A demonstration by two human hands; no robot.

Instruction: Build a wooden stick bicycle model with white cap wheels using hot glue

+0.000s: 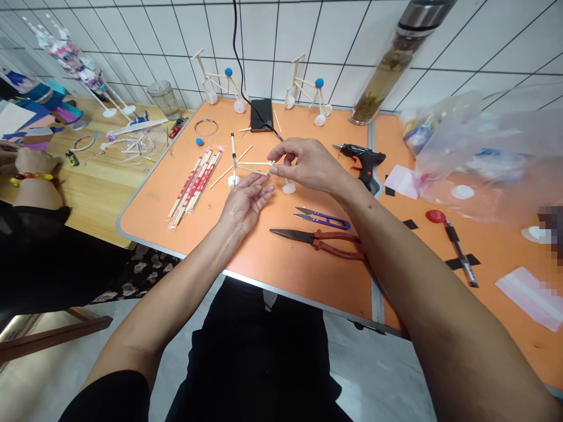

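A small model bicycle frame of wooden sticks with white round wheels stands near the table's middle. At its right end, my right hand pinches the stick joint between thumb and fingers. My left hand lies palm up below the frame, its fingers stretched out and apart, with a fingertip at the lower stick. An upright stick with a black band rises at the left end, above another white wheel. My right fingers partly hide the joint.
Wrapped chopsticks lie left; purple thread snips and red-handled pliers lie in front. A glue gun is right. Behind stand two finished stick bicycles, a phone and a tall bottle. A person's hand is far left.
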